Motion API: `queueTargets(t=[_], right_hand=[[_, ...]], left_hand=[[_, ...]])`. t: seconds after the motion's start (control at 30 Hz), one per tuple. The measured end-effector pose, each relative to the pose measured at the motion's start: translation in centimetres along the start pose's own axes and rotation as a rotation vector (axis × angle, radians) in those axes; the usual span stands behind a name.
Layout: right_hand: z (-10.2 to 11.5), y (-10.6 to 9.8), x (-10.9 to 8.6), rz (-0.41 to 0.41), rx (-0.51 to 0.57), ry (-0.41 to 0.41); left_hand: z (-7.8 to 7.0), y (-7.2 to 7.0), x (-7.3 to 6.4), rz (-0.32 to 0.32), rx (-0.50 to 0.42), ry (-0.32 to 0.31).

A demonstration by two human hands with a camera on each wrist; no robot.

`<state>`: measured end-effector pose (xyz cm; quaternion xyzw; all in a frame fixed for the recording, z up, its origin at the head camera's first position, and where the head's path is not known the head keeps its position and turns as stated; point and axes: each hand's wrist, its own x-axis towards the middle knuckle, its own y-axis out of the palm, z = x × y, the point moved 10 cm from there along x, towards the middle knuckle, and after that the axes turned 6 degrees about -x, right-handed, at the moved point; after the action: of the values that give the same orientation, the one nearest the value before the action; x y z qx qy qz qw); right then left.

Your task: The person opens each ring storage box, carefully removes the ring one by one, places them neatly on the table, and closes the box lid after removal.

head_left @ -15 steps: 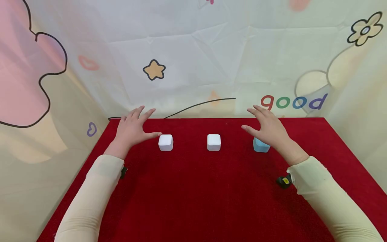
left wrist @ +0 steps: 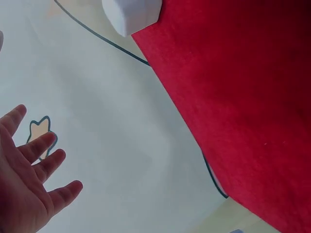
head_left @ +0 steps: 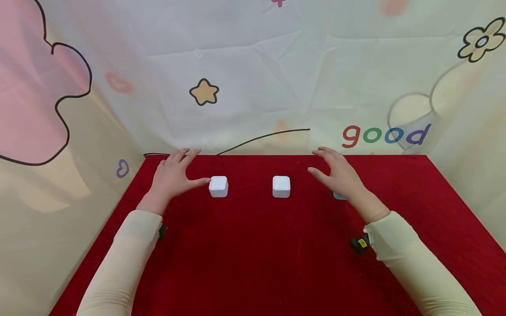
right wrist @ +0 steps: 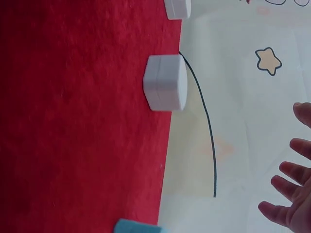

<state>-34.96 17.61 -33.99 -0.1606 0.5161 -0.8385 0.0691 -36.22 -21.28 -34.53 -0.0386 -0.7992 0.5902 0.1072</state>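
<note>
Three small rounded blocks stand in a row on the red tabletop. My left hand (head_left: 171, 177) hovers at the left with fingers spread, its thumb tip overlapping the edge of the left white block (head_left: 218, 187) in the head view. The middle white block (head_left: 281, 187) stands between the two hands, and shows its side in the right wrist view. Over at the right, my right hand (head_left: 337, 173) is spread above the table and covers most of the blue block (head_left: 340, 196). Both hands hold nothing; their straight fingers show in the wrist views.
The red cloth (head_left: 245, 254) covers the table and ends at a straight back edge. Behind it and along both sides hangs a pale printed curtain (head_left: 253, 87) with a star, a flower and the word "good". A dark wrist device (head_left: 359, 242) sits below the right cuff.
My right hand has moved left and slightly lower in view, hiding more of the blue block. The left hand has dipped a little. The blocks remain in place on the table.
</note>
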Motion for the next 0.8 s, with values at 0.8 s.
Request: queueTargets(t=[0.8], right_hand=[[4.1, 6.4, 0.7, 0.036, 0.096, -0.109]], left_hand=[[3.0, 4.9, -1.5, 0.11, -0.176, -0.073]])
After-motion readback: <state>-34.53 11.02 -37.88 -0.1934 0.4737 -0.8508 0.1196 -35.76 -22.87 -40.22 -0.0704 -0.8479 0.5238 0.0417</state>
